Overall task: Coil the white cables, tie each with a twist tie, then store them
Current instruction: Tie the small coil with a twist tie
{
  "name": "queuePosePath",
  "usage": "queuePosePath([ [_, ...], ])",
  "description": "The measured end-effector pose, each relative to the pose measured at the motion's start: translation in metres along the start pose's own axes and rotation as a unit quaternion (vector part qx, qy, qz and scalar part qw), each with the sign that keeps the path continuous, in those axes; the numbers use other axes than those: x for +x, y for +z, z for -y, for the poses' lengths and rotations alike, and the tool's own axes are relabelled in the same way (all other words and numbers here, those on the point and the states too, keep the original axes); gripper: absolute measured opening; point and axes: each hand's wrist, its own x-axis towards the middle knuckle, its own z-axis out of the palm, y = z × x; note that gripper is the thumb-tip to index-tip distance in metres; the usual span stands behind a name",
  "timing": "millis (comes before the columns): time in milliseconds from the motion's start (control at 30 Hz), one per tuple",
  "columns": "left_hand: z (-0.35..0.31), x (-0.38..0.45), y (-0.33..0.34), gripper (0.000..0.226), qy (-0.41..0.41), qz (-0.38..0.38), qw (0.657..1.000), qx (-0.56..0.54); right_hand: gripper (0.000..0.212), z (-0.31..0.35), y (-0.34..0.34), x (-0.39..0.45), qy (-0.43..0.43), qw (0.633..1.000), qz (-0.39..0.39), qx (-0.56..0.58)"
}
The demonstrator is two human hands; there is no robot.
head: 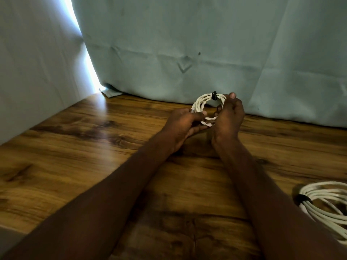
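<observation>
A small coil of white cable (201, 102) is held upright above the wooden table, near its far edge. A black twist tie (214, 96) wraps the top of the coil. My left hand (185, 124) grips the coil's lower left side. My right hand (228, 117) holds its right side, thumb up at the rim. A second, larger white cable coil (326, 205) lies on the table at the right edge, bound by a black tie (302, 199).
The wooden table (93, 156) runs under both arms. A pale blue-green cloth backdrop (187, 44) hangs behind the table's far edge, and a white panel (33, 62) stands at the left with a bright gap between them.
</observation>
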Motion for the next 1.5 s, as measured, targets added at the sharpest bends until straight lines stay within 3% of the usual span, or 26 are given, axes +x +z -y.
queuePosePath([
  [67, 0.003, 0.006, -0.004, 0.019, 0.033, -0.076, 0.996, 0.03, 0.029, -0.001, 0.0, -0.003, -0.001, 0.999, 0.036, -0.032],
  [167, 0.002, 0.011, -0.011, 0.025, 0.05, -0.137, 0.988, 0.043, 0.016, -0.002, -0.007, -0.005, -0.078, 0.976, 0.108, -0.174],
  [333, -0.004, 0.014, -0.02, 0.042, 0.025, -0.178, 0.983, -0.021, 0.027, 0.0, -0.005, -0.01, -0.11, 0.956, 0.1, -0.252],
  [400, -0.006, 0.015, -0.025, 0.042, 0.012, -0.168, 0.983, -0.068, 0.024, -0.001, -0.002, -0.01, -0.065, 0.968, 0.093, -0.223],
  [467, -0.008, 0.014, -0.03, 0.042, 0.004, -0.146, 0.986, -0.086, 0.02, 0.0, -0.002, -0.009, 0.033, 0.988, 0.087, -0.124],
  [567, -0.01, 0.012, -0.032, 0.035, -0.007, -0.128, 0.988, -0.086, 0.012, 0.006, -0.004, -0.01, 0.154, 0.982, 0.11, -0.025],
  [633, -0.009, 0.011, -0.028, 0.027, 0.0, -0.126, 0.988, -0.088, 0.01, 0.005, -0.007, -0.008, 0.189, 0.974, 0.123, 0.008],
  [900, -0.002, 0.016, -0.02, 0.014, 0.027, -0.161, 0.986, -0.02, 0.02, 0.002, -0.005, -0.01, 0.212, 0.964, 0.144, 0.066],
  [1033, -0.003, 0.017, -0.024, 0.016, 0.024, -0.166, 0.984, -0.056, 0.027, 0.001, -0.006, -0.008, 0.248, 0.949, 0.178, 0.082],
  [1167, -0.01, 0.016, -0.029, 0.034, -0.017, -0.096, 0.987, -0.131, 0.011, 0.004, -0.01, -0.002, 0.28, 0.927, 0.229, 0.095],
  [1367, -0.011, 0.018, -0.034, 0.023, -0.014, -0.108, 0.978, -0.177, 0.01, 0.009, -0.009, -0.003, 0.259, 0.929, 0.256, 0.058],
  [1500, -0.015, 0.018, -0.034, 0.017, 0.021, -0.181, 0.982, -0.044, 0.023, 0.008, -0.012, -0.003, 0.225, 0.949, 0.221, -0.021],
])
